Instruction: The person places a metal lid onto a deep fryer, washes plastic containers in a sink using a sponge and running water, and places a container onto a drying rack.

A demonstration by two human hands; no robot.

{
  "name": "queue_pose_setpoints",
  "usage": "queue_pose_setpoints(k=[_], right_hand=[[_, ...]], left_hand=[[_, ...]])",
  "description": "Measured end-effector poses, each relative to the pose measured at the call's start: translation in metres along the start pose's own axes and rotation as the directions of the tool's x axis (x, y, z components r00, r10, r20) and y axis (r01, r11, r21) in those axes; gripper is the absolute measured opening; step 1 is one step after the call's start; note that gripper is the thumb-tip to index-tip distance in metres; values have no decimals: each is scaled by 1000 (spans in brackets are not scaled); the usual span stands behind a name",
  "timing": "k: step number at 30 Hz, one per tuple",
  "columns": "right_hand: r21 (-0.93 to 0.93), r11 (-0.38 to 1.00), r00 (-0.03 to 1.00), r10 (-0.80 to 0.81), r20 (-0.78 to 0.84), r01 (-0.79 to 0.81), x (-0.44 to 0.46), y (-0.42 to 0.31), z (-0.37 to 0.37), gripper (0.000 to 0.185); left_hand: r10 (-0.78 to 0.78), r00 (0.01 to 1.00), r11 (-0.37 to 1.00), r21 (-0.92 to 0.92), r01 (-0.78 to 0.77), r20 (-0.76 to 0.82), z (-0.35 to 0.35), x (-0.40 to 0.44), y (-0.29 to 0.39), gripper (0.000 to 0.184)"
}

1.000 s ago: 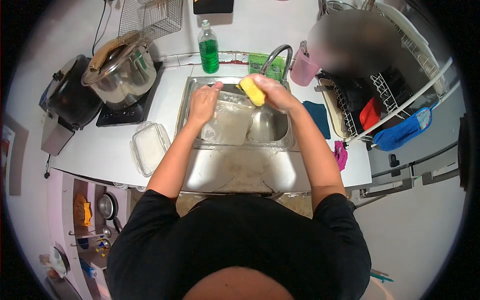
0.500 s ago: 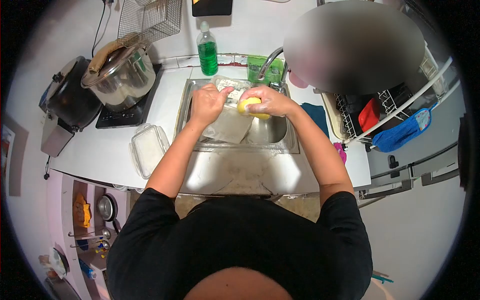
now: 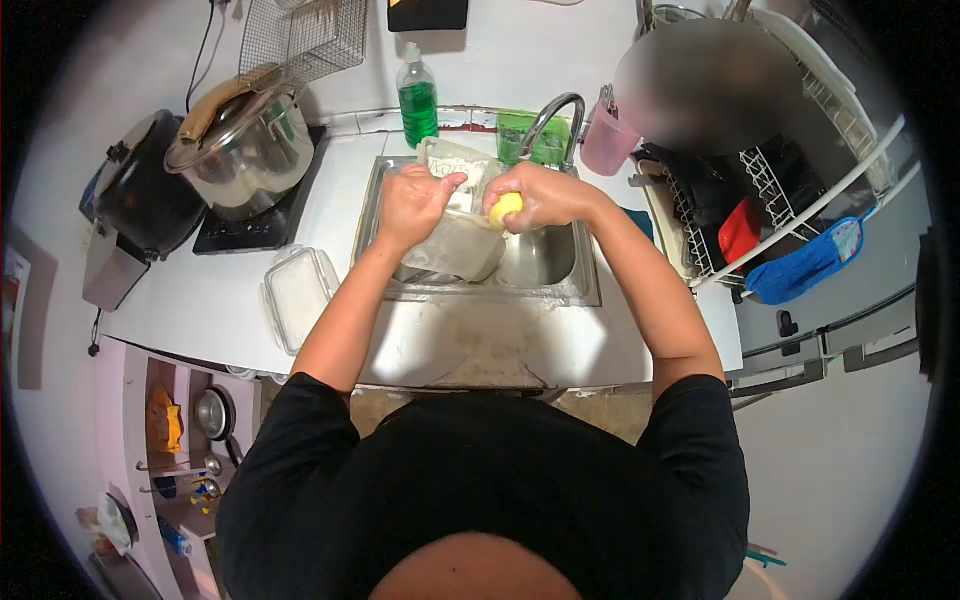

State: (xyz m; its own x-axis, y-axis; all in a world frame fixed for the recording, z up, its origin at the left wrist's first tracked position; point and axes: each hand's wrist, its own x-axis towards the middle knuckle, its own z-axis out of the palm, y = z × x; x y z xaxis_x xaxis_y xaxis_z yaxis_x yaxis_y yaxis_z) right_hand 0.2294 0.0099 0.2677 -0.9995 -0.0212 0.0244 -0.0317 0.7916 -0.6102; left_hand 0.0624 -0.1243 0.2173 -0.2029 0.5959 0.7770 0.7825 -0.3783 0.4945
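Observation:
My right hand [image 3: 540, 197] is closed around a yellow sponge [image 3: 508, 209], squeezing it over the sink [image 3: 548, 262]. White suds cling to those fingers. A clear plastic container [image 3: 462, 248] is tilted in the sink below both hands, and something whitish, perhaps foam, shows on its inner side. My left hand [image 3: 413, 205] has its fingers curled at the container's left side, gripping it, with the thumb sticking out to the right. The fingertips of that hand are hidden. Behind the right hand arches the metal faucet [image 3: 552, 105].
A bottle of green liquid [image 3: 418, 105] and a green basket [image 3: 530, 138] stand behind the sink. To the left are a lidded steel pot [image 3: 245, 150] and a clear plastic lid or tray [image 3: 300, 290]. A pink cup [image 3: 608, 142] and a dish rack [image 3: 770, 190] stand right.
My right hand has turned and risen slightly, and less of the sponge shows now. The container sits more upright and higher behind my left hand, which has barely moved.

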Motion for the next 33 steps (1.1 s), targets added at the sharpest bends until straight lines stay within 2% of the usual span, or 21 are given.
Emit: queue_pose_setpoints(k=[2,4,8,10,11,13,16,18,19,22,25,27,28,30,31,33], right_hand=[[39,999,1000,-11,15,10,-2,-2,-4,26],[42,999,1000,-16,-8,16,-3,-6,-4,26],[7,1000,996,-21,-91,22,4,-7,1,26],[-19,999,993,-40,-113,38,10,-1,4,26],[-48,997,989,-63,-131,57,12,2,4,26],[-44,998,990,-49,-129,43,19,-5,4,26],[-24,999,989,-34,-141,31,23,-9,4,26],[-38,999,998,-31,-45,29,17,-13,-2,25],[-39,999,998,-31,-47,29,14,-11,-4,25],[-63,998,999,-25,24,27,5,-5,-9,24],[-124,986,993,-116,-39,110,0,2,-8,23],[-91,982,952,-183,-244,166,-8,11,-11,23],[-93,982,952,-185,-243,167,-13,14,-13,23],[151,980,905,-56,-421,131,-23,18,-16,23],[215,967,895,-27,-445,136,-25,19,-16,25],[215,965,897,-38,-441,147,-25,17,-12,25]], left_hand=[[-18,1000,1000,-18,18,20,0,0,0,15],[-43,998,993,-108,37,-54,1,0,4,17],[-95,994,991,-100,90,-47,1,1,-1,20],[23,997,1000,1,-23,-72,3,5,3,18],[24,997,1000,-3,-24,-69,6,6,2,18],[164,986,985,66,-162,-23,10,6,-3,12],[62,998,998,25,-62,-3,9,4,-7,10],[101,994,995,2,-101,-44,7,5,-8,9],[128,988,991,-19,-130,-86,5,3,-9,9],[73,996,997,-6,-73,-58,-3,-2,-10,9],[12,997,996,-88,-19,-78,-10,-8,-17,12],[-23,996,995,-101,14,-84,-15,-11,-17,15],[-59,994,993,-110,49,-90,-18,-11,-16,19],[-59,993,992,-115,47,-101,-21,-11,-21,21],[-58,992,991,-123,45,-108,-21,-12,-23,24],[-88,991,984,-165,71,-100,-21,-14,-25,26]])
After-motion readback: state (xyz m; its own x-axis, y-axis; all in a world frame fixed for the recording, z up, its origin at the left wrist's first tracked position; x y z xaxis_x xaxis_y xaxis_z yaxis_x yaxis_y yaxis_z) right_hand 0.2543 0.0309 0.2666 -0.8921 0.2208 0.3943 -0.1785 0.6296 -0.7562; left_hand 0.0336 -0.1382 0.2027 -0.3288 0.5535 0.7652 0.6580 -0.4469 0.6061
